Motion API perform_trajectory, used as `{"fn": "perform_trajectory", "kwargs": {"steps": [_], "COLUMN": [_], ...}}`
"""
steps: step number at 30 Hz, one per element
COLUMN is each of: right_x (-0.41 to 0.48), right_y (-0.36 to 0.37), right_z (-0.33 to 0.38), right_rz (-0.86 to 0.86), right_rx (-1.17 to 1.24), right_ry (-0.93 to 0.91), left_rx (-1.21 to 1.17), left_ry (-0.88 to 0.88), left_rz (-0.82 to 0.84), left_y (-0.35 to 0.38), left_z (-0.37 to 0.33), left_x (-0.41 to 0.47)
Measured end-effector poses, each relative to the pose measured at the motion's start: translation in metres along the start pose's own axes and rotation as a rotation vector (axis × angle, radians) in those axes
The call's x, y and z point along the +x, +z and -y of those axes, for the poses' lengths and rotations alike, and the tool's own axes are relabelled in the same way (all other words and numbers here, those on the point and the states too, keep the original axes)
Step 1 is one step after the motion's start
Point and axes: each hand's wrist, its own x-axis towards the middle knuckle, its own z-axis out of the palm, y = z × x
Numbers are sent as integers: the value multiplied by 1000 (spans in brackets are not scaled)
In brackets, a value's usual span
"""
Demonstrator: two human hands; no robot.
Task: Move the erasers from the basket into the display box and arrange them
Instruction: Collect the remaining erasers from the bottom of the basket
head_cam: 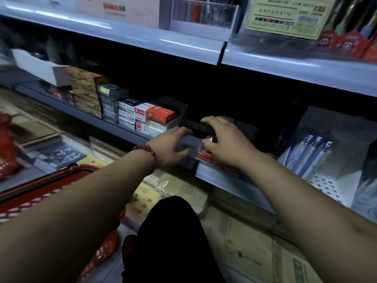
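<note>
Grip of right hand (226,144) round erasers (208,140)

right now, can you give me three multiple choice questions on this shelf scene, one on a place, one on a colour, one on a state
1. Where is the basket?
A. low on the left, near the floor
B. on the top shelf
C. hanging from a hook

2. What colour is the bracelet on the person's wrist?
A. blue
B. red
C. green

3. How is the left hand?
A. clenched in a fist
B. gripping a pen
C. fingers spread, holding nothing

Answers:
1 A, its red rim and mesh show at the lower left edge of the view.
2 B, the beads are plainly red.
3 C, the fingers reach out apart at the shelf edge with nothing between them.
</note>
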Motion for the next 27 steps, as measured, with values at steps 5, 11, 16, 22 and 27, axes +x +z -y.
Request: {"fn": "perform_trajectory", "kwargs": {"steps": [5,11,16,22,27], "right_x": [25,53,66,61,58], "right_y": [41,98,152,242,324], "right_z": [52,131,204,265,273], "right_rz": [94,221,332,538,740], "right_rx": [52,81,106,98,-8], "right_ry": [-125,-261,-415,-567,-631], "left_rx": [38,117,202,287,311], "left_ry": [-56,-253,-474,-709,-827], "left_rz": [-4,22,34,211,428], "left_y": [-19,-57,-74,-45,-5], "left_z": [41,110,176,244,290], "left_x": [-38,-115,-195,-291,-348]}}
